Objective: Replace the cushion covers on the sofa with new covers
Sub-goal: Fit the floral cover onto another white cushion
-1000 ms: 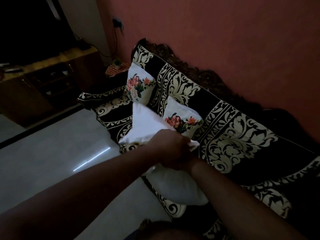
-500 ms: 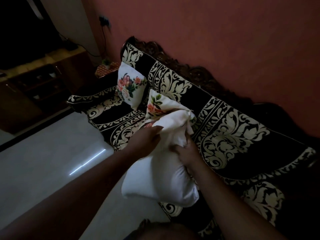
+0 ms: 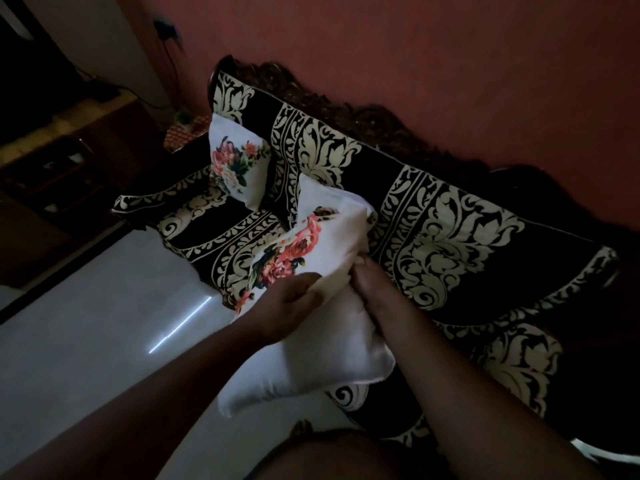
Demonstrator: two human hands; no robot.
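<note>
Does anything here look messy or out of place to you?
Only the cushion being handled: its floral cover is bunched halfway over the plain white pillow, gripped by the left hand and right hand. The other floral cushion sits neatly against the sofa back.

Living room of a home, dimly lit.
Sofa [image 3: 450,216] with carved dark wood back and black-and-cream patterned throw, just beyond the hands [image 3: 372,284]; floral cushion [image 3: 239,164] propped in its far corner. Terracotta painted wall [image 3: 415,57] behind the sofa, wall socket [image 3: 165,29] with trailing cable up and left of the hands. Low wooden cabinet [image 3: 59,161] with open shelves far to the left. Glossy pale tiled floor [image 3: 86,323] below and left.
</note>
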